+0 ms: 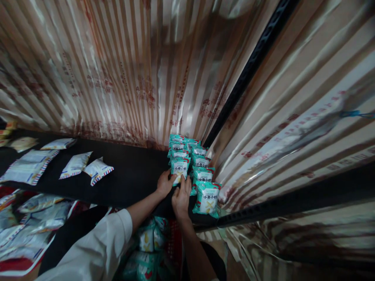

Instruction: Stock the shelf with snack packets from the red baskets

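Note:
A teal-and-white snack bag (179,167) stands upright at the front of the left row on the black shelf. My left hand (165,183) grips its lower left side, thumb on the front. The fingers of my right hand (182,197) press against its lower front and right edge. Behind it, more teal bags (178,146) stand one after another. Just right of my right hand, a second row of the same bags ends in a front snack bag (207,198) near the shelf's front edge.
On the black shelf (131,171) to the left lie several white bags with striped edges (75,164). Below are a box of similar bags (38,218) and more teal bags (146,238). Striped plastic sheeting (131,70) hangs behind, with a dark metal post (249,78) at the right.

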Motion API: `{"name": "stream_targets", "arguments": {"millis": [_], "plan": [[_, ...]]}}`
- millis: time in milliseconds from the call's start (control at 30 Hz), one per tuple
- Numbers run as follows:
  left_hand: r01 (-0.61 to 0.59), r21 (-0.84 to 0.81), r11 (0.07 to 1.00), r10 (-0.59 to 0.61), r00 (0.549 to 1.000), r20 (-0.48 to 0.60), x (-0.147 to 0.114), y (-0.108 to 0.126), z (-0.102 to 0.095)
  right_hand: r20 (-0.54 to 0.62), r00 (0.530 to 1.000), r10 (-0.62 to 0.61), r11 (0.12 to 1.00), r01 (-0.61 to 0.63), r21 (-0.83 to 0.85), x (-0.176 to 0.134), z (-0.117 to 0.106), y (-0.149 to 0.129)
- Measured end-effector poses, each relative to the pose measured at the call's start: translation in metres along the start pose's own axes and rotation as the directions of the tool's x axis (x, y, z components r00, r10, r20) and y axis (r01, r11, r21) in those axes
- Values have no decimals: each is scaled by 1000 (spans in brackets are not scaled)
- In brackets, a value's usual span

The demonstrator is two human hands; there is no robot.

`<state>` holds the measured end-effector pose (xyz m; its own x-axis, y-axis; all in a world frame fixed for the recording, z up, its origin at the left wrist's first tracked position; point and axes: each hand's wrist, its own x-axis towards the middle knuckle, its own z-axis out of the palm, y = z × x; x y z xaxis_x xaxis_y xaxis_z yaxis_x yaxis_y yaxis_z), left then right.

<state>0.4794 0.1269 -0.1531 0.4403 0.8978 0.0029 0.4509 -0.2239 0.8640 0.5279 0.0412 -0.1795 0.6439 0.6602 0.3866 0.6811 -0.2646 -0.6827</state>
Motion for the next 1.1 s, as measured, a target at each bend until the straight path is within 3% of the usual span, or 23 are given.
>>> {"name": "stream_targets", "arguments": {"millis": [167,333,400,500,567,633,733,833,933,1100], "plan": [[-3,-28,1000,2,999,-46,-14,-3,-17,-19,1000,-18,999,17,-41,-7,-10,-10],[-24,3,1000,24,996,-83,-55,-12,-49,-62,990,-123,992,123,-8,-30,-25,-30],[-59,0,998,59,997,-44,-80,-19,-63,-48,988,-150,987,152,53,-46,-31,-41],[-127,24,992,124,987,98,-121,-32,-87,-16,994,-106,980,107,170,-81,-36,-51],[-175,97,980,151,965,216,-149,-44,-103,51,998,-39,976,27,216,-107,-35,-52],[-214,257,943,127,940,318,-175,-58,-117,197,980,-7,976,-36,213,-134,-29,-49],[-247,510,824,-4,897,441,-208,-86,-131,424,905,-16,985,-60,163,-168,-15,-44],[-232,641,732,-143,867,477,-232,-111,-135,582,812,-39,995,-22,97,-190,1,-45],[-176,701,691,-248,853,459,-245,-124,-133,655,754,-50,998,15,60,-201,16,-53],[-149,657,739,-262,835,483,-251,-126,-139,653,757,-29,1000,26,14,-203,34,-64]]}}
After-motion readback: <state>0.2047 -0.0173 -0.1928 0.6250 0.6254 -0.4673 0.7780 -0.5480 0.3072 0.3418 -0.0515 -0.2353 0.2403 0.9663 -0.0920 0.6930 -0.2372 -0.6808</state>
